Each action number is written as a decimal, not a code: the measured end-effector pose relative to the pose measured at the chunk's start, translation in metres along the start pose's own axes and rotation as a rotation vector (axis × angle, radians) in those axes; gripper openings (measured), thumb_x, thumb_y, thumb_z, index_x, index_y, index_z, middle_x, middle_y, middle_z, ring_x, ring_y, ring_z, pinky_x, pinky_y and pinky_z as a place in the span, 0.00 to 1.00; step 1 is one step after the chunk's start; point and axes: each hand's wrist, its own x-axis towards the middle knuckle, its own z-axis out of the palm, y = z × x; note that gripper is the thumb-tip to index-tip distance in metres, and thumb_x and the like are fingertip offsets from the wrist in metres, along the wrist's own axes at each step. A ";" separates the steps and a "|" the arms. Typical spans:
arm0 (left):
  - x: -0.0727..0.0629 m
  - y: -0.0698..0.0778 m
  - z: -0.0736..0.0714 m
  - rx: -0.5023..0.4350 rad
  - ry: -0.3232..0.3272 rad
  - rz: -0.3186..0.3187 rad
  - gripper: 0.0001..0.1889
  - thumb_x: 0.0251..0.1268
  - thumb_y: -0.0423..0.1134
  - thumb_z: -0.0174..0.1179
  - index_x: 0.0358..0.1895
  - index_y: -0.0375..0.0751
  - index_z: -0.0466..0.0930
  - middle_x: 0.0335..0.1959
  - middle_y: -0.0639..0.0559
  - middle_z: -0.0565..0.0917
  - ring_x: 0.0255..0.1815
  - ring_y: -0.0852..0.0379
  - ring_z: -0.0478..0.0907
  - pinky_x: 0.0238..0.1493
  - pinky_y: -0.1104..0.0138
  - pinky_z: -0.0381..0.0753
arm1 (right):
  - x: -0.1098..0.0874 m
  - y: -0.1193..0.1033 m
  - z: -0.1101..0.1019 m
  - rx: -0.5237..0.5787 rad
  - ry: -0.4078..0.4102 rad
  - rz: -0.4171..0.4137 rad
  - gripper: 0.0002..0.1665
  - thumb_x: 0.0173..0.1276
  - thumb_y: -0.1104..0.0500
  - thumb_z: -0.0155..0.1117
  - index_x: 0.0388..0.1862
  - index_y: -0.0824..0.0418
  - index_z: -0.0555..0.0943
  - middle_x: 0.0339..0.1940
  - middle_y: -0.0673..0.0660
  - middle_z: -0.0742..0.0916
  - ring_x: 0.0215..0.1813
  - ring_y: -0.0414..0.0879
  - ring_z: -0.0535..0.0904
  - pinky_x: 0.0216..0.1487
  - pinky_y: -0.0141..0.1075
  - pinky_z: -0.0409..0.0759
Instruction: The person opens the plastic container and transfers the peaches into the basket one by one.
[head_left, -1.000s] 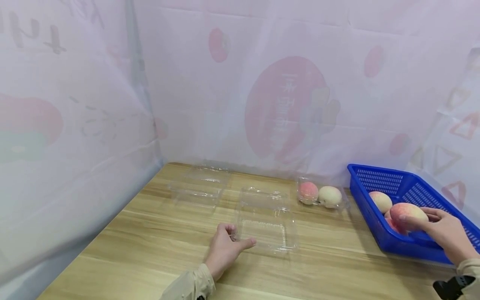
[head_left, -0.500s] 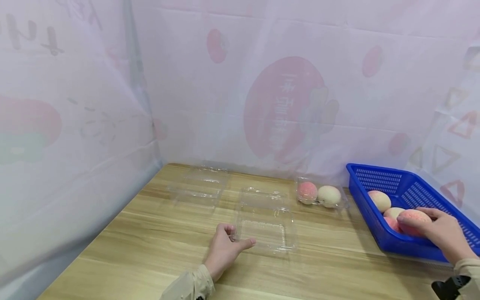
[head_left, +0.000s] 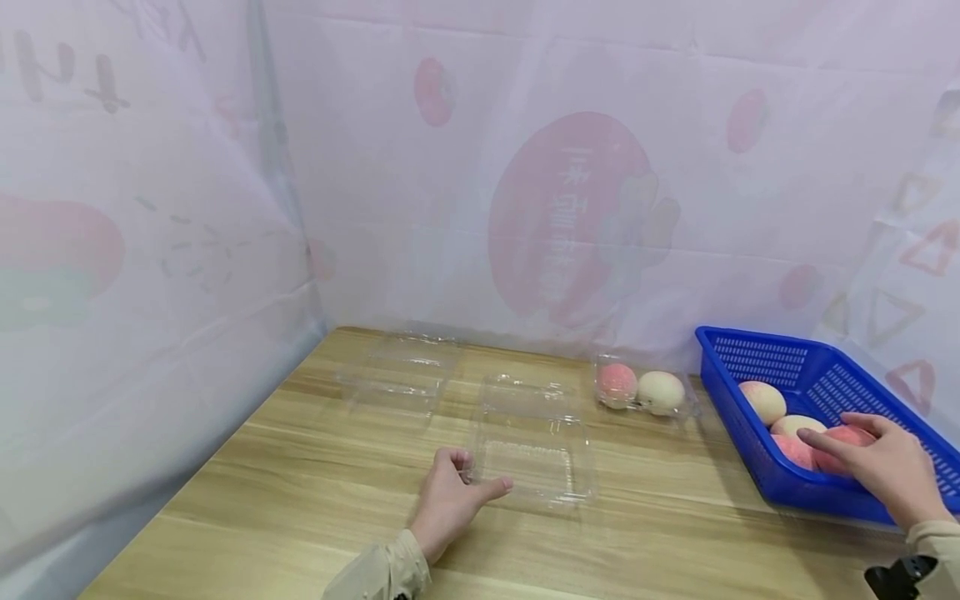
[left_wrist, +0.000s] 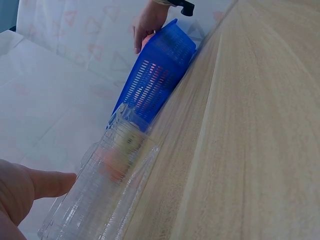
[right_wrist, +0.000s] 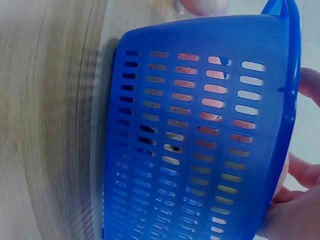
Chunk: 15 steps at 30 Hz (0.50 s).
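In the head view my left hand (head_left: 450, 500) holds the near left corner of an open clear plastic clamshell box (head_left: 528, 467), its thumb along the front edge. The left wrist view shows that thumb (left_wrist: 52, 183) against the rim of the clear box (left_wrist: 95, 200). Inside a blue basket (head_left: 738, 450) at the right, my right hand (head_left: 892, 467) grips a pink peach (head_left: 849, 434) between thumb and fingers. Beside it lie a pale peach (head_left: 797, 426), a pink one (head_left: 793, 452) and another pale one (head_left: 763, 403). The basket's wall (right_wrist: 200, 35) hides much of this in the right wrist view.
A clear box holding a pink peach (head_left: 617, 385) and a cream peach (head_left: 661, 392) stands at the back, left of the basket. Another open clear box (head_left: 397, 379) sits at the back left of the wooden table (head_left: 300, 500). Printed white cloth (head_left: 360, 167) hangs behind.
My right hand has lowered the peach deeper into the basket and turned it, so its pink side shows now. The left hand and the clear boxes have stayed in place.
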 end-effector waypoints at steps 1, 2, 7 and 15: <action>0.000 0.000 0.000 0.001 0.002 0.001 0.38 0.47 0.47 0.78 0.54 0.31 0.65 0.49 0.39 0.72 0.45 0.48 0.71 0.48 0.54 0.76 | 0.000 0.000 0.000 -0.007 0.001 -0.005 0.61 0.62 0.32 0.65 0.69 0.81 0.57 0.64 0.86 0.62 0.61 0.81 0.58 0.52 0.73 0.64; 0.000 0.000 0.000 0.000 0.004 0.000 0.38 0.47 0.47 0.78 0.54 0.31 0.65 0.49 0.39 0.72 0.45 0.48 0.71 0.48 0.54 0.76 | -0.001 0.000 -0.001 -0.012 0.002 -0.012 0.61 0.63 0.33 0.65 0.69 0.81 0.57 0.64 0.86 0.62 0.61 0.82 0.58 0.52 0.74 0.64; 0.000 0.000 0.001 0.005 0.011 -0.001 0.37 0.46 0.47 0.78 0.53 0.32 0.66 0.48 0.40 0.72 0.44 0.48 0.71 0.48 0.54 0.76 | -0.002 0.002 0.000 -0.044 0.008 -0.026 0.60 0.63 0.32 0.63 0.68 0.82 0.58 0.62 0.86 0.65 0.60 0.81 0.60 0.50 0.72 0.66; 0.000 0.000 0.001 0.007 0.012 -0.003 0.37 0.46 0.47 0.78 0.53 0.32 0.66 0.48 0.39 0.73 0.44 0.48 0.71 0.47 0.55 0.76 | -0.006 -0.001 0.001 -0.004 -0.029 -0.042 0.56 0.66 0.33 0.60 0.67 0.82 0.61 0.62 0.85 0.65 0.58 0.79 0.64 0.45 0.65 0.71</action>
